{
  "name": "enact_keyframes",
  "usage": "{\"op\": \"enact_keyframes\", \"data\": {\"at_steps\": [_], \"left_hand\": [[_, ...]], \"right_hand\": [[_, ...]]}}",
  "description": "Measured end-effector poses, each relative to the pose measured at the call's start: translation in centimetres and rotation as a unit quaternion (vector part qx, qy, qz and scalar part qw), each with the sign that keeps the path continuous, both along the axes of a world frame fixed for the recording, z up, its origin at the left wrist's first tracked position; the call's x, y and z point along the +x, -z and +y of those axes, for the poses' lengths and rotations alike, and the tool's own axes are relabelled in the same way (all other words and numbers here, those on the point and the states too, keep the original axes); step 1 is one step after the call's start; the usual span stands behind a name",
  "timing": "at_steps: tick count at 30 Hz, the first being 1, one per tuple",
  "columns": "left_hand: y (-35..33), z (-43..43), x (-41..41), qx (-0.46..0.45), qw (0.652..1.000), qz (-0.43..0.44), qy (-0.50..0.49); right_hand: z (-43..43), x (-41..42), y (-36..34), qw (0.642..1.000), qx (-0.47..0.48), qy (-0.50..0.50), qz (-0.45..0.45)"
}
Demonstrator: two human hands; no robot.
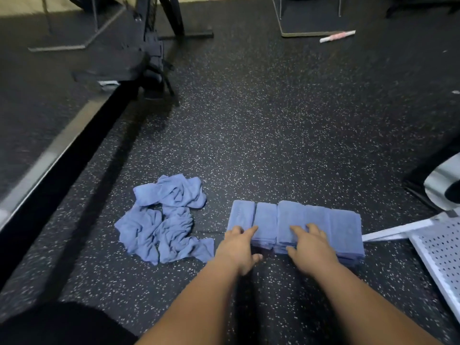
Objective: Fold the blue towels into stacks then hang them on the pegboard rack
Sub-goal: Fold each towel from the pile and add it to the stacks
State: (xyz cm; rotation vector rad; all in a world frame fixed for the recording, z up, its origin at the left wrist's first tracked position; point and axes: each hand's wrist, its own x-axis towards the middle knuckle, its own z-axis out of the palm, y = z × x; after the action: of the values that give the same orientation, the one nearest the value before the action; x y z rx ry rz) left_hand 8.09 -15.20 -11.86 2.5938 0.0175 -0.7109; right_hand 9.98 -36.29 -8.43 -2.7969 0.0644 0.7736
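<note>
A dark rubber floor (273,120) flecked with pale specks fills the view, with black equipment frames (154,46) standing at the far side. There is no bench here, and the work lies directly on the floor.

Just ahead of the person, folded blue towels (343,225) sit in a tidy row of low stacks, side by side and touching. The left hand (236,250) rests on the near end of the leftmost stacks, forefinger stretched out along the cloth. The right hand (311,247) lies spread on top of the middle stack, thumb down at its near edge. Neither hand clearly grips anything, and both seem to be pressing or squaring the row. I cannot tell whether a thumb is tucked under an edge.

To the left, set apart from the row, a crumpled heap of blue towels (161,220) lies unfolded — several pieces, tangled together. At the right edge the white pegboard rack (443,250) lies flat on the floor, with nothing hung on the part in view.

By my reading the folding is somewhere past halfway — a good share is stacked, but the heap is not yet folded and the hanging has not begun.
</note>
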Motion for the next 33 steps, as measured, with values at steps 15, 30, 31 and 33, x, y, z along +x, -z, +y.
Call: {"op": "enact_keyframes", "data": {"at_steps": [15,30,31,33], "left_hand": [[-2.3,14.5,-8.3,0.062,0.987,0.017,-0.145],[7.1,20.3,-4.3,0.107,0.958,0.155,-0.217],[7.4,20.6,-4.0,0.119,0.957,0.160,-0.211],[7.6,21.3,-3.5,0.142,0.957,0.141,-0.211]], "right_hand": [[13.5,-3.2,-2.1,0.986,0.040,-0.159,0.006],[16.3,-1.5,6.4,0.979,0.066,-0.187,0.052],[16.4,-1.3,6.7,0.979,0.064,-0.185,0.056],[16.4,-0.8,7.0,0.980,0.062,-0.182,0.055]]}}
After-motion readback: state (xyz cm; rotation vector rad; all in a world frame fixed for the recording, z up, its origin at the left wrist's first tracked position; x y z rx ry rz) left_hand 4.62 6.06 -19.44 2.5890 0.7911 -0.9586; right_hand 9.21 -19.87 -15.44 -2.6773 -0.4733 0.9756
